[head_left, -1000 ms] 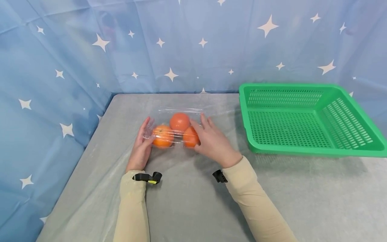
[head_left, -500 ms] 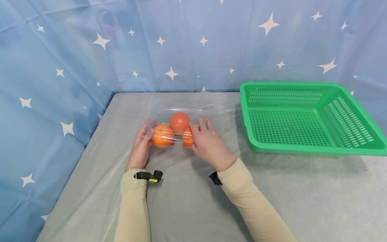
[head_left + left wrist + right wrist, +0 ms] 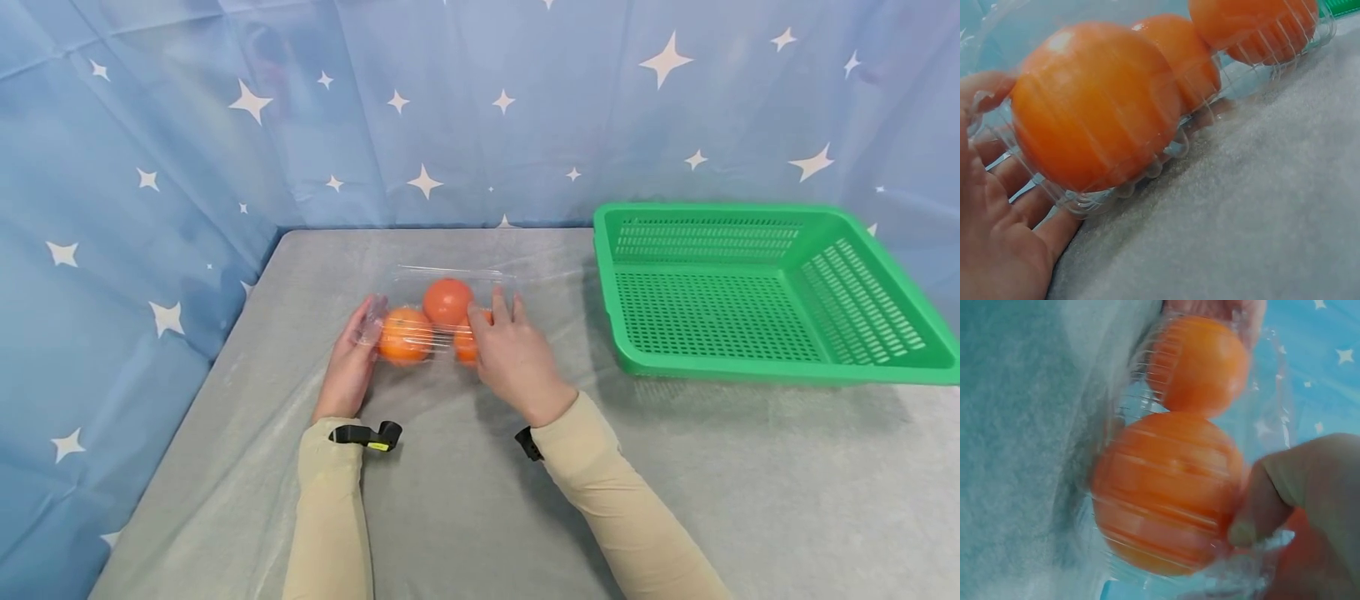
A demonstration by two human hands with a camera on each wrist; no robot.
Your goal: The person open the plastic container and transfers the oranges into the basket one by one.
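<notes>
A clear plastic fruit box point(image 3: 443, 342) with ridged walls lies on the grey cloth, with three oranges inside. One orange point(image 3: 405, 337) is at its left end, a redder one point(image 3: 447, 302) at the back, and a third point(image 3: 464, 345) is partly covered by my right hand point(image 3: 519, 358). My left hand point(image 3: 345, 371) holds the box's left end; the left wrist view shows its thumb at the upper edge and its fingers point(image 3: 1032, 203) behind and under the wall. On the right end, my bent right thumb point(image 3: 1260, 509) presses the plastic edge beside an orange, and the fingers reach over the far side.
To the right stands a green slotted plastic basket point(image 3: 720, 367), its inside bare. Grey cloth point(image 3: 450, 517) covers the table. A blue curtain point(image 3: 480, 125) with white stars hangs behind and along the left. Each wrist wears a small black camera point(image 3: 367, 435).
My right hand has shifted slightly left over the box's right end, covering more of that orange. My left thumb has drawn back from the front of the left orange. The box stays about in place.
</notes>
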